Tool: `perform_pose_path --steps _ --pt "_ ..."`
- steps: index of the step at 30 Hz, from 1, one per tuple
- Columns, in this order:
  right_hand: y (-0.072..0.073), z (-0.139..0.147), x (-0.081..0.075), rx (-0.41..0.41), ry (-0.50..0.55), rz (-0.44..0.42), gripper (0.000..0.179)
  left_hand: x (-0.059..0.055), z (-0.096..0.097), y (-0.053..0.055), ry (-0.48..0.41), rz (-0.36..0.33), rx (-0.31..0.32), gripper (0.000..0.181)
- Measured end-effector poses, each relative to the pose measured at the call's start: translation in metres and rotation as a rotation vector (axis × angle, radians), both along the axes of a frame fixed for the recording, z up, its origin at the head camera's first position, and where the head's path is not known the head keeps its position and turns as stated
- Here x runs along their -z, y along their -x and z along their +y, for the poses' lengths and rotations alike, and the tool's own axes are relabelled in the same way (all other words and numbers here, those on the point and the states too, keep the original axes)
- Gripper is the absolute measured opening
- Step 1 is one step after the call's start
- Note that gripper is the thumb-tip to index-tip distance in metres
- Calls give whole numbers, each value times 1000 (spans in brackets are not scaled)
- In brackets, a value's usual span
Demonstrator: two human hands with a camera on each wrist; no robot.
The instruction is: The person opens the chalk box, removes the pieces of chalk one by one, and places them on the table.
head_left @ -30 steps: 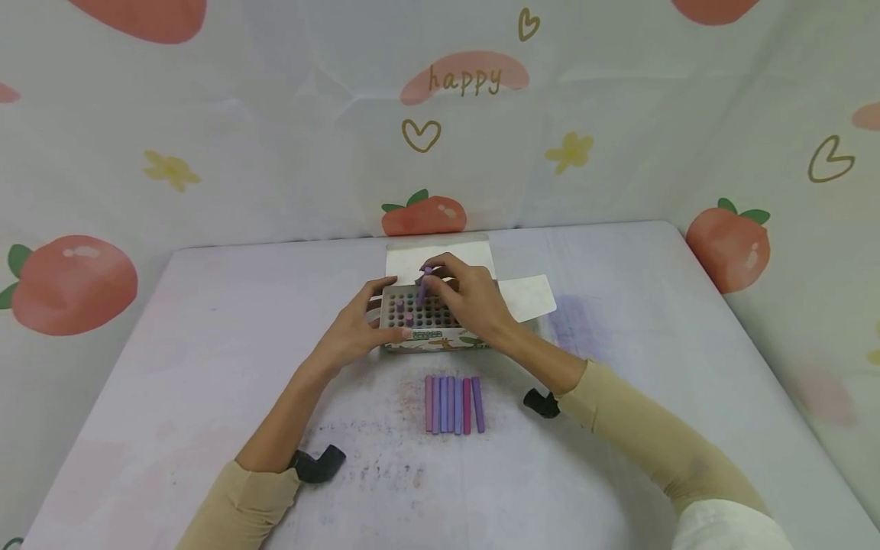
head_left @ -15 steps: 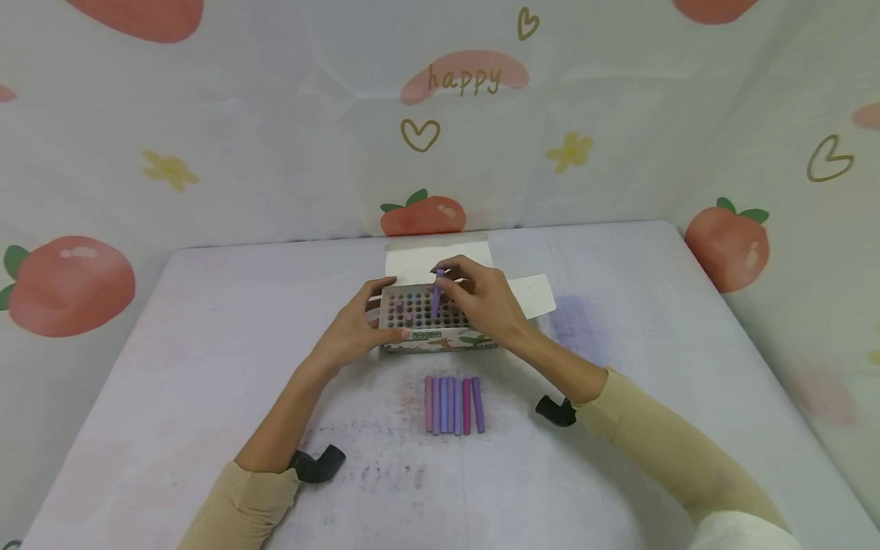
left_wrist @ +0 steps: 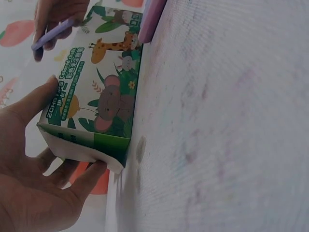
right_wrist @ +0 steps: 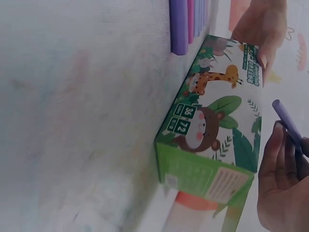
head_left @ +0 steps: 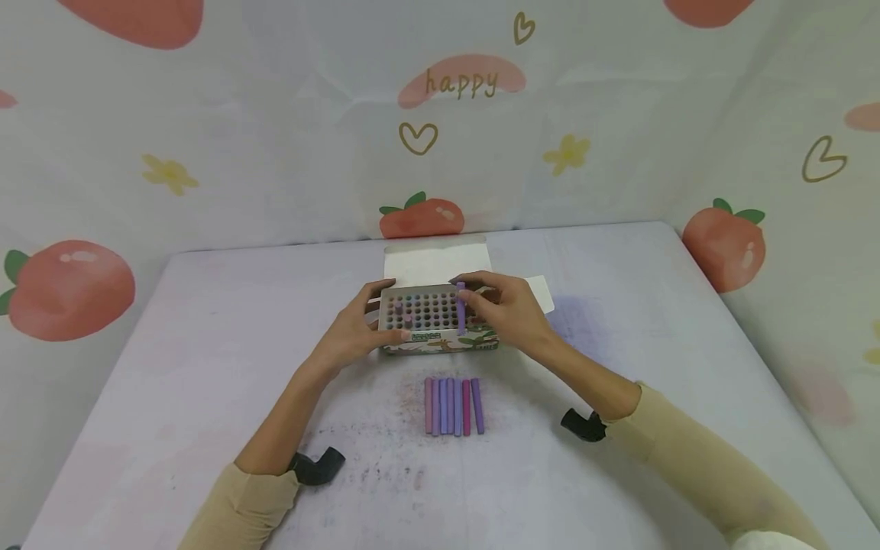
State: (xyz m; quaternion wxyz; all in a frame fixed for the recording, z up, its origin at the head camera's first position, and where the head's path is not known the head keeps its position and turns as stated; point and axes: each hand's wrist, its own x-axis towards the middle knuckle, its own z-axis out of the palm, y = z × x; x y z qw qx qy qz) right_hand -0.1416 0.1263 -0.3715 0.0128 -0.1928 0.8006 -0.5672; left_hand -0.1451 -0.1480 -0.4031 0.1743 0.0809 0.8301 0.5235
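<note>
An open chalk box [head_left: 440, 345] with animal pictures lies on the table, its top showing a grid of holes. Two pinkish-purple chalk ends poke up near its left side. My left hand [head_left: 347, 336] grips the box's left end, thumb along the front edge and fingers round the side, as the left wrist view [left_wrist: 41, 188] shows. Between thumb and fingers, my right hand [head_left: 509, 312] pinches a purple chalk stick [head_left: 461, 307] above the right part of the grid. In the right wrist view that chalk stick [right_wrist: 286, 118] is tilted, its free end apart from the box.
Several chalk sticks [head_left: 450, 406] in purple, blue-violet and pink lie side by side in front of the box. The white lid [head_left: 436, 261] is folded back behind it, and a side flap [head_left: 541, 292] sticks out right. Chalk smudges mark the tablecloth [head_left: 577, 321].
My right hand has moved right over the box, and slightly nearer, carrying the purple chalk stick. My left hand has kept its grip on the box, and the chalk row lies unchanged.
</note>
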Motion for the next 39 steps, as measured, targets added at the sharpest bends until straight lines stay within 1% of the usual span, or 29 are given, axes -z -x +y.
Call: perform_pose_path --steps 8,14,21,28,34,39 --pt "-10 16 0 -10 9 -57 28 1 0 -1 -5 11 3 93" --pt "-16 21 0 -40 12 -104 29 0 0 -2 -9 20 9 93" --pt "-23 27 1 -54 2 -166 30 1 0 -1 -6 12 7 93" --pt "-30 35 9 -53 -21 -189 31 -1 0 -2 -19 13 13 93" --pt "-38 38 13 -48 -19 -218 31 -2 0 -2 -21 3 7 93" --pt "-41 39 17 -61 -12 -250 30 -2 0 -1 -17 7 12 93"
